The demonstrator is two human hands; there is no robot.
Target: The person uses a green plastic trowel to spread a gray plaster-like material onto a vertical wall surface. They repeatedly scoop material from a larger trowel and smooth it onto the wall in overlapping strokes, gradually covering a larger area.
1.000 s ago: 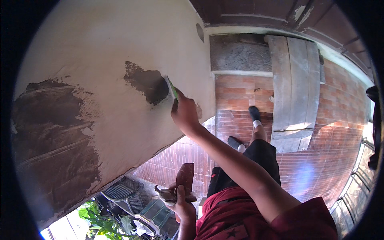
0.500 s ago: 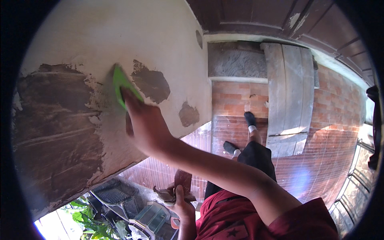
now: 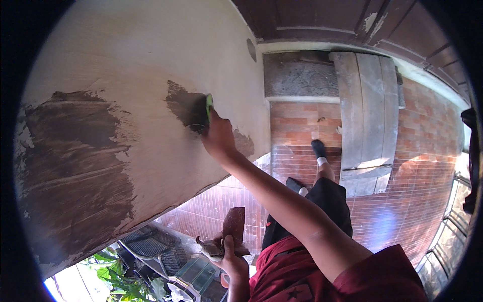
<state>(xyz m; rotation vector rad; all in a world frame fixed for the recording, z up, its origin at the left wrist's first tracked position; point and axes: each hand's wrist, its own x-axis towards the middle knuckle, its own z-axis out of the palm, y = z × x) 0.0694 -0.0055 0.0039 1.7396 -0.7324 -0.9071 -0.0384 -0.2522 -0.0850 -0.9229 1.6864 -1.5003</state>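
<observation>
The right arm [image 3: 292, 211] reaches diagonally toward the upper left of the view, its elbow [image 3: 319, 235] only slightly bent and its wrist [image 3: 234, 158] nearly in line. The right grip [image 3: 219, 137] is clenched, knuckles bent. The left grip [image 3: 231, 260] sits lower, well apart from it, thumb [image 3: 229, 245] pointing up the view, above a left forearm [image 3: 239, 289] that rises from the lower edge.

You are on what looks like a home's porch: reddish-brown tiled floor [image 3: 425, 128], dark brown panelled door [image 3: 322, 20], patchy cream plaster wall [image 3: 151, 50], dark woven chair [image 3: 151, 243], leafy green plants [image 3: 113, 274].
</observation>
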